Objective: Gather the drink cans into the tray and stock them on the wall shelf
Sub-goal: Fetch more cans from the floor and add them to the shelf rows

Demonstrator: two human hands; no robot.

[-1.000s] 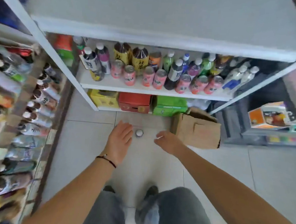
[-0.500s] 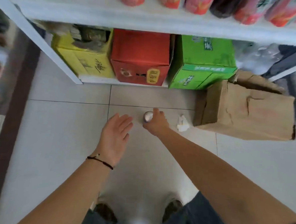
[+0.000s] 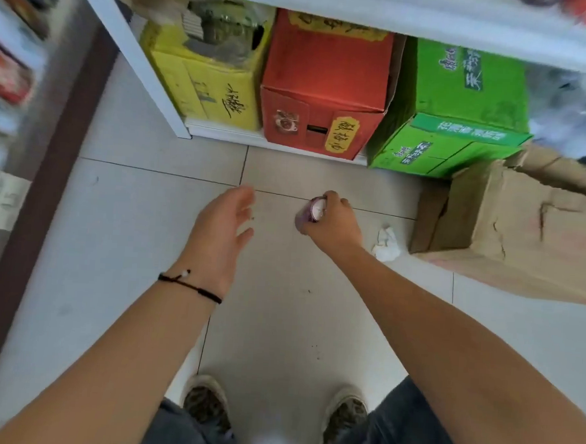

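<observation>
Now, can within right hand

Chinese writing printed on three cartons on the far bottom shelf, seen upside down and too blurred to read for certain: black brush characters on the left yellow carton, red characters on yellow labels on the middle red carton, white characters on the right green carton.

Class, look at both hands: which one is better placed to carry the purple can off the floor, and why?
The right hand: its fingers already wrap the purple can. The left hand hangs open beside it, holding nothing.
</observation>
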